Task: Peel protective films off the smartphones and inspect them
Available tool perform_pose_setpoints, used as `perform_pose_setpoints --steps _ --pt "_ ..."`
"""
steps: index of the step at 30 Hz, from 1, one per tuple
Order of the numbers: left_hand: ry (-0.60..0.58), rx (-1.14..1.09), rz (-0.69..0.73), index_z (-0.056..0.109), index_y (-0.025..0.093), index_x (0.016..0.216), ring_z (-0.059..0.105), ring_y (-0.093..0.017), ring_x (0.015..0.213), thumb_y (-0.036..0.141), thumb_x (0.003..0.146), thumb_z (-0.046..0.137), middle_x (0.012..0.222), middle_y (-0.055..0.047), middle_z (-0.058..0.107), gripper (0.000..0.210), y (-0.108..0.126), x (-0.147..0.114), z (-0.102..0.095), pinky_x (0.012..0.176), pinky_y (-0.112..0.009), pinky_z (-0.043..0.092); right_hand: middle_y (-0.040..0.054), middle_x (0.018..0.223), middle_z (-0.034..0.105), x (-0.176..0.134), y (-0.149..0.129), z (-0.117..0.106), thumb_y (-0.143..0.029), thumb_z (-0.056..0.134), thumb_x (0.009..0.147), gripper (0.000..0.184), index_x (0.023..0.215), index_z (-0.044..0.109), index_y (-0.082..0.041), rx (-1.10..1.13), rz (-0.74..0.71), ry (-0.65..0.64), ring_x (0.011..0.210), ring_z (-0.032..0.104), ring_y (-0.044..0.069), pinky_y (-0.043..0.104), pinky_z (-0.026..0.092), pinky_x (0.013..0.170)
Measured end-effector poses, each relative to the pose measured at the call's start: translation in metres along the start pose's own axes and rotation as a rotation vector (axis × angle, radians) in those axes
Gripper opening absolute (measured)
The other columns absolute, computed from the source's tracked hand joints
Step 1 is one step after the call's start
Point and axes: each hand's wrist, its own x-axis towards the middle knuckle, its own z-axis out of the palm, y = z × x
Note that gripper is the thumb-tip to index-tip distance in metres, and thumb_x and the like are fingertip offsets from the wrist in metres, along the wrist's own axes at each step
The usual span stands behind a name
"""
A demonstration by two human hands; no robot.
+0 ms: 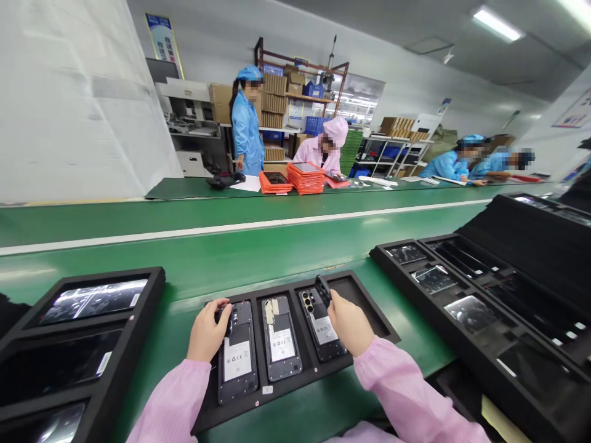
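Black foam forms the tray (295, 384) at the near middle of the green table (231, 258), holding three phones with their backs up in side-by-side slots, plus a bare slot at its far right end. The left hand (207, 332) is curled on a small dark part (225, 319) at the top of the left phone (237, 357); the fingers cover most of that part, so its shape is hard to make out. The right hand (351, 323) pinches another small dark piece (322, 290) just above the camera end of the right phone (318, 326), its palm hiding that phone's right edge. The middle phone (281, 338) lies untouched between the hands, which are well apart. A larger tray (78, 344) at the near left is cut off by the frame, as is the long tray (484, 307) on the right. Beyond the trays the belt runs open to the far side, where other people work.
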Motion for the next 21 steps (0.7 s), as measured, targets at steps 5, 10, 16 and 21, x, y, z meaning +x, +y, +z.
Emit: perform_pose_setpoints --steps 5,10,16,21 --pt "0.006 -0.041 0.001 0.063 0.021 0.100 0.064 -0.028 0.099 0.054 0.085 0.042 0.107 -0.009 0.069 0.042 0.000 -0.001 -0.001 0.093 -0.043 0.049 0.0147 0.085 0.071 0.010 -0.019 0.014 -0.006 0.045 0.091 0.023 0.110 0.058 -0.006 -0.074 0.028 -0.044 0.075 0.073 0.021 0.023 0.050 0.057" --pt "0.003 -0.054 0.013 0.064 0.021 0.100 0.063 -0.029 0.100 0.052 0.086 0.044 0.106 -0.009 0.069 0.039 0.001 -0.002 -0.001 0.095 -0.044 0.048 0.0153 0.087 0.070 0.006 -0.025 0.029 -0.003 0.045 0.089 0.037 0.125 0.051 -0.004 -0.110 0.033 -0.021 0.076 0.073 0.021 0.024 0.051 0.059" --pt "-0.013 -0.057 0.022 0.064 0.021 0.099 0.062 -0.031 0.103 0.052 0.085 0.044 0.107 -0.010 0.069 0.040 -0.001 -0.002 -0.001 0.097 -0.048 0.046 0.0118 0.097 0.066 -0.003 -0.038 0.042 -0.009 0.048 0.091 0.027 0.115 0.058 -0.013 -0.054 -0.012 0.017 0.088 0.068 0.022 0.027 0.052 0.067" --pt "0.003 -0.070 0.004 0.060 0.019 0.109 0.063 -0.030 0.101 0.052 0.084 0.046 0.106 -0.011 0.069 0.044 -0.002 -0.001 0.001 0.096 -0.049 0.047 0.0126 0.110 0.060 -0.005 -0.033 0.057 -0.020 0.054 0.091 0.021 0.110 0.060 -0.016 0.026 -0.044 0.099 0.104 0.059 0.024 0.035 0.049 0.090"
